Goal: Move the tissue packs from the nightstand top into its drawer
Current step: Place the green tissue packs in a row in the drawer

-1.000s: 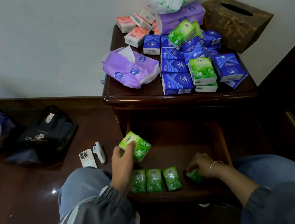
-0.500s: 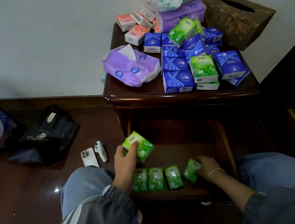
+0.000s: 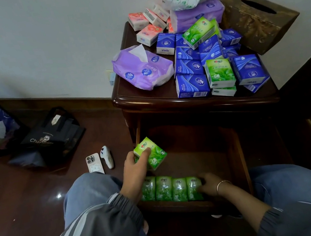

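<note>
Squaring the row in the drawer
Right hand fingers touch the end pack of 4, grip unclear; nudge it flush, then stand the green pack, wrapped by left hand fingers, alongside.

The left hand reaches forward from a grey striped sleeve, back of the hand up, thumb and fingers pinching a green tissue pack that sits tilted in its grasp. The right hand, a thin bracelet on its wrist, lies lower, knuckles up, bent fingers against the end pack; whether they grip it is unclear. Both forearms angle inward.
</note>
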The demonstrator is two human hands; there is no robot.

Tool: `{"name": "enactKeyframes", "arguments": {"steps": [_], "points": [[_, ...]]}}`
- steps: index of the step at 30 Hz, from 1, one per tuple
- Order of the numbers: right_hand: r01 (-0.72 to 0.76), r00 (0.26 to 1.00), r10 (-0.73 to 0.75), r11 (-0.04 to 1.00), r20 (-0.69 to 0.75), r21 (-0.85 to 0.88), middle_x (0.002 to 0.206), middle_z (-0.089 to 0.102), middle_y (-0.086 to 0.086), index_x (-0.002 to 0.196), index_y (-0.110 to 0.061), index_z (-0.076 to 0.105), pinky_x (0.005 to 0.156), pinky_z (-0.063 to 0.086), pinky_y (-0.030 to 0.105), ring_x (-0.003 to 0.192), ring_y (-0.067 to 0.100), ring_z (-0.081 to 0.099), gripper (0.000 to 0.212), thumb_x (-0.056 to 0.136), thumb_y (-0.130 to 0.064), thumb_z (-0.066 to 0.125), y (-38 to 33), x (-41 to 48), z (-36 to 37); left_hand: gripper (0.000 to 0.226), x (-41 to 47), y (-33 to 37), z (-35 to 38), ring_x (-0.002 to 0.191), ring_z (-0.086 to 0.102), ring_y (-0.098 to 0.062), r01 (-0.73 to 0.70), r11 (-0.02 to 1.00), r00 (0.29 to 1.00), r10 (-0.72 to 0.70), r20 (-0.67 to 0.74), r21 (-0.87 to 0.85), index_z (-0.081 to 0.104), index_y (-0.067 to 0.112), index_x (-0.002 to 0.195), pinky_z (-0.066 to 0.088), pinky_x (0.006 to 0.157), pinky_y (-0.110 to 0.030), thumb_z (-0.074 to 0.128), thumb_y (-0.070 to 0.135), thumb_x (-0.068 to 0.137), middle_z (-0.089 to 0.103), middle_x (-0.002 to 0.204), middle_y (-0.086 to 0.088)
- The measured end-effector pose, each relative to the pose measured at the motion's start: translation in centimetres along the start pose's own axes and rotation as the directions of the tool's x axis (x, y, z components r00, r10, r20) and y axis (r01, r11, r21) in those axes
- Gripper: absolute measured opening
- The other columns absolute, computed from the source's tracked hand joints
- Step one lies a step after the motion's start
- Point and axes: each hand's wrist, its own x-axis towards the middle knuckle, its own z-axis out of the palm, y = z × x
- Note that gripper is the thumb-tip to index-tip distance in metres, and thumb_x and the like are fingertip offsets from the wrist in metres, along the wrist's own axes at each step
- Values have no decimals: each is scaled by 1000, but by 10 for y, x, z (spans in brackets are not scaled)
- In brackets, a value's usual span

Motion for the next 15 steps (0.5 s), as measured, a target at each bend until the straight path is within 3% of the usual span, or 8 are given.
{"name": "enactKeyframes", "arguments": {"steps": [6,8,11,13,15], "points": [[-39,986,44,999,164,-36,149,36,8,147,-15,28,99,37,21,132,21,42,62,93,-26,55,-4,-11,-11,28,2,-8,3,85,72,-17,16,997,993,-24,113,71,63,21,99,58,81,-43,69,42,81,73,98,-3],[-42,992,45,999,116,-23,151,35,10,146,-12,30,103,33,22,135,22,38,57,96,-32,49,-7,-16,-16,24,-2,-9,5,84,72,-15,-5,992,987,-15,158,124,62,20,98,58,78,-38,68,38,84,72,99,-3],[42,997,-23,966,-79,256,141,49,7,131,-14,53,99,36,24,127,18,47,42,94,-36,50,-20,-25,-28,24,-10,-7,7,80,71,-10,-42,980,973,-4,230,195,61,15,99,56,63,-23,66,35,86,71,96,-2],[116,993,-95,844,-66,524,125,63,0,107,-32,64,90,44,25,110,10,59,21,90,-41,56,-33,-37,-35,26,-14,-7,10,77,71,-8,-45,971,960,-23,278,237,60,12,102,52,57,-17,66,33,87,70,94,-1],[137,986,-168,791,-4,597,109,69,-7,94,-37,64,84,50,25,99,7,64,13,84,-44,63,-43,-49,-36,29,-18,-8,13,78,71,-8,-46,958,944,-51,327,283,60,11,104,52,59,-17,67,33,87,70,96,-3]]}}
